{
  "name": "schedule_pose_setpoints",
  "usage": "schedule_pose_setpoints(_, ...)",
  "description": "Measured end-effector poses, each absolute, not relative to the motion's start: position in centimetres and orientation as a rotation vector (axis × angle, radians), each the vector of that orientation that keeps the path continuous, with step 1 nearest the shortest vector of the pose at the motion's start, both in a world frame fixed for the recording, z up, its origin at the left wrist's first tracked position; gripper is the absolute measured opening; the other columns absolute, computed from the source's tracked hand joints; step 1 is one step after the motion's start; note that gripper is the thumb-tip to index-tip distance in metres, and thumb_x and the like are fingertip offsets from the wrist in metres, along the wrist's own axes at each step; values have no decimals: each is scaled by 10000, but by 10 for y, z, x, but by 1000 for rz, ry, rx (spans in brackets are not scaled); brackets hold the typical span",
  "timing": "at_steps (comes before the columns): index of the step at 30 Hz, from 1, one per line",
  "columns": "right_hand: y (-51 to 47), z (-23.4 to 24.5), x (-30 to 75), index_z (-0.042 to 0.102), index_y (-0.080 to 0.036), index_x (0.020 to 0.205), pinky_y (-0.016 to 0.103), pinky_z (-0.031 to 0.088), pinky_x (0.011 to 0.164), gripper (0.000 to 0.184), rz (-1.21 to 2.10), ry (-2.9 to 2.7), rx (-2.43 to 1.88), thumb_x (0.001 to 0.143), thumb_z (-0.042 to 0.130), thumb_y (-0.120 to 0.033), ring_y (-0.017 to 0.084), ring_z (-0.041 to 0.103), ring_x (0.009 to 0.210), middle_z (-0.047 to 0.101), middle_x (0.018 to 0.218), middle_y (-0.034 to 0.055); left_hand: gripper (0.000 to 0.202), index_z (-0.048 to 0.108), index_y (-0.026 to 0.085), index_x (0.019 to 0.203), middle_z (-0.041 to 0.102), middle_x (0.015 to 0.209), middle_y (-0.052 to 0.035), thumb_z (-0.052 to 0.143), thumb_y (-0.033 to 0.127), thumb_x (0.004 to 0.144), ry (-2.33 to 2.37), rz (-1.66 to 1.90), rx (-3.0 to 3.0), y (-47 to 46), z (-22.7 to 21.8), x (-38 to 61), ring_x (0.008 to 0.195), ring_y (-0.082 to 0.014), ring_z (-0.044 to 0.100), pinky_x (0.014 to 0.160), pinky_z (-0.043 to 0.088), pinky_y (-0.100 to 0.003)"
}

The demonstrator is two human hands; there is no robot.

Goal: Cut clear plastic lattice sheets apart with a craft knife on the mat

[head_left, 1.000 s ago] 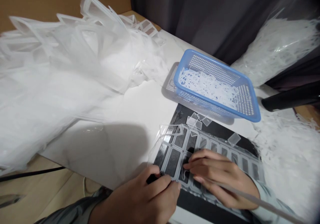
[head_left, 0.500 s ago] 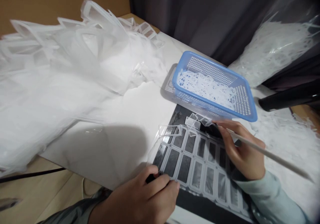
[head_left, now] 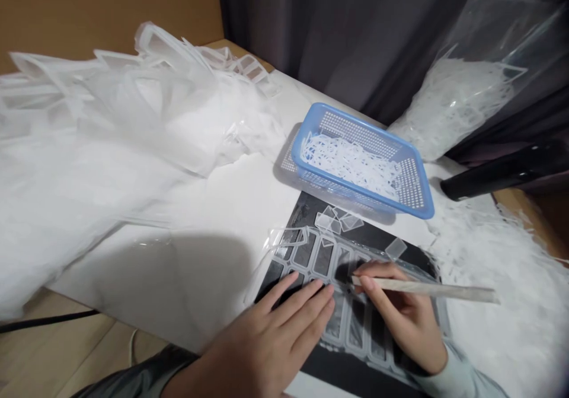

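My left hand (head_left: pixel 267 333) lies flat with its fingers spread on a clear plastic sheet (head_left: pixel 349 336) with rows of rounded rectangular frames. The sheet rests on a black mat (head_left: pixel 329 371). In my right hand (head_left: pixel 409 318) is a long, flat, pale-grey tool (head_left: pixel 440 290), gripped between thumb and fingers. Its tip points left, low over the middle of the sheet; whether it touches cannot be made out. Small clear rectangular pieces (head_left: pixel 328 223) lie along the mat's far edge, with one loose clear piece (head_left: pixel 395 248) farther right. A thin cut strip (head_left: pixel 284 238) curls over the sheet's left end.
Behind the mat stands a blue basket (head_left: pixel 412 187) holding white scraps. A large pile of clear plastic frames (head_left: pixel 133 125) covers the left side. At right are a bag of scraps (head_left: pixel 462 98), a black cylindrical object (head_left: pixel 493 175) and a scrap heap (head_left: pixel 502 261).
My right hand has moved from the mat's far edge toward me, over the sheet, with the tool. My left hand has flattened and spread its fingers on the sheet. The view has shifted slightly.
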State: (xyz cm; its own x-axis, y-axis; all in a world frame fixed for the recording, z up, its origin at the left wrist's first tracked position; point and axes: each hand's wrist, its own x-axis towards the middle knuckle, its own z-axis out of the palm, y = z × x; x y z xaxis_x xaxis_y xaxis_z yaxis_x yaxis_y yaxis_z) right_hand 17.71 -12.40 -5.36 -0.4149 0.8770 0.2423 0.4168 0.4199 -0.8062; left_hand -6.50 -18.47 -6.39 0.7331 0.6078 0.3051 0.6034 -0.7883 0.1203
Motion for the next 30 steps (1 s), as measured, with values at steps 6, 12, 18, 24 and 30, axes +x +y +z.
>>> schedule_pose_setpoints(6, -125, -55, 179, 667, -191, 1049, 297, 547, 773, 137, 898, -2119, -965, 962, 608, -102, 185, 688, 863, 718, 908, 54, 787, 430, 112, 1492, 438, 1556, -105, 251, 695, 994, 1062, 474, 2819, -186, -74, -58, 1438, -262, 343, 1137, 296, -425)
schedule_pose_setpoints(12, -125, -53, 176, 643, -175, 1057, 314, 543, 778, 156, 841, -2151, -921, 958, 592, -66, 185, 672, 859, 704, 900, 60, 763, 432, 135, 1491, 432, 1560, -109, 314, 692, 983, 1073, 423, 2774, -187, -75, -58, 1437, -268, 340, 1149, 248, -435)
schedule_pose_setpoints(18, -136, -56, 180, 634, -105, 1150, 407, 539, 862, 196, 458, -2458, -786, 999, 514, -72, 254, 620, 1024, 677, 1016, 141, 742, 528, 153, 1399, 509, 1495, -113, 344, 718, 956, 1091, 483, 2801, -188, -78, -58, 1395, -260, 368, 1166, 117, -462)
schedule_pose_setpoints(24, -129, -58, 204, 598, -83, 1297, 413, 514, 1002, 329, 164, -2563, -880, 1007, 449, -38, 293, 575, 1253, 634, 1277, 192, 795, 488, 158, 1436, 454, 1543, -103, 474, 741, 894, 1126, 408, 2799, -188, -74, -57, 1417, -264, 333, 1146, 158, -451)
schedule_pose_setpoints(30, -102, -53, 219, 676, -137, 1133, 354, 568, 891, 266, -237, -2259, -1110, 893, 675, -21, 241, 709, 961, 710, 1101, 137, 831, 458, 163, 1463, 440, 1556, -98, 472, 757, 882, 1058, 389, 2830, -185, -75, -61, 1421, -252, 318, 1116, 166, -443)
